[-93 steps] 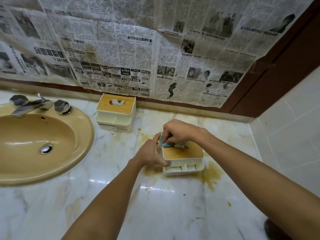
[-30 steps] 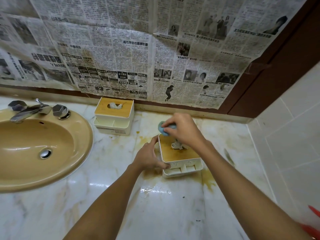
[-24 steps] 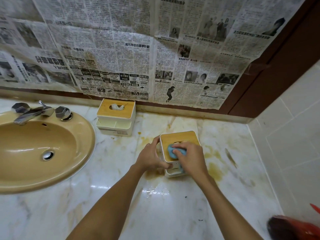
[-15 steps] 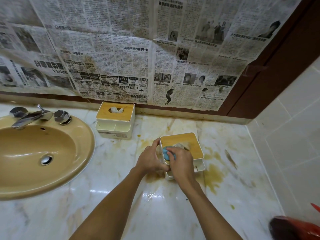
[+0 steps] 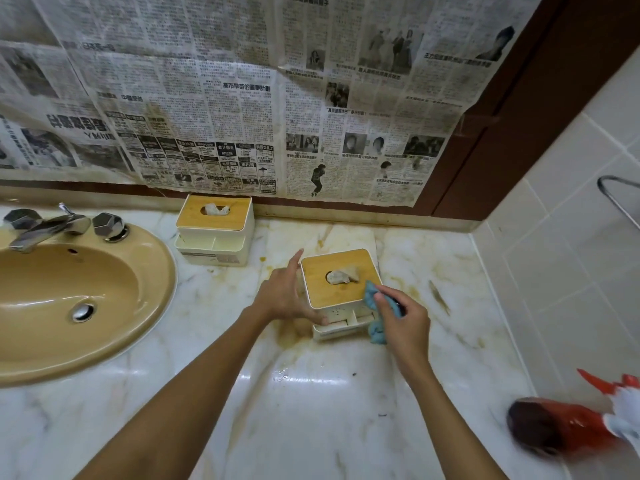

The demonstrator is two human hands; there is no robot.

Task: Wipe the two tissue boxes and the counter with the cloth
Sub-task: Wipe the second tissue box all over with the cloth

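on a stained marble counter (image 5: 311,410) beside a tan sink (image 5: 86,299), a person's two bare arms reach in from the bottom edge. the nearer tissue box (image 5: 327,297), cream with a wooden lid and a tissue (image 5: 343,276) poking from its slot, sits out in the middle of the counter, well apart from the other tissue box (image 5: 214,233), which stands against the back wall near the tap (image 5: 45,226). the left hand (image 5: 282,296) lies with straight, spread fingers against the nearer box's left side, thumb at its lower front, seemingly to brace it so it does not slide under rubbing. the right hand (image 5: 403,323) pinches a bunched blue cloth (image 5: 373,294) between thumb and fingers and presses it to the box's front right corner. yellow-brown stains (image 5: 291,337) ring the box's base, so the counter likely has yet to be wiped. old newspaper (image 5: 242,98) covers the wall behind.
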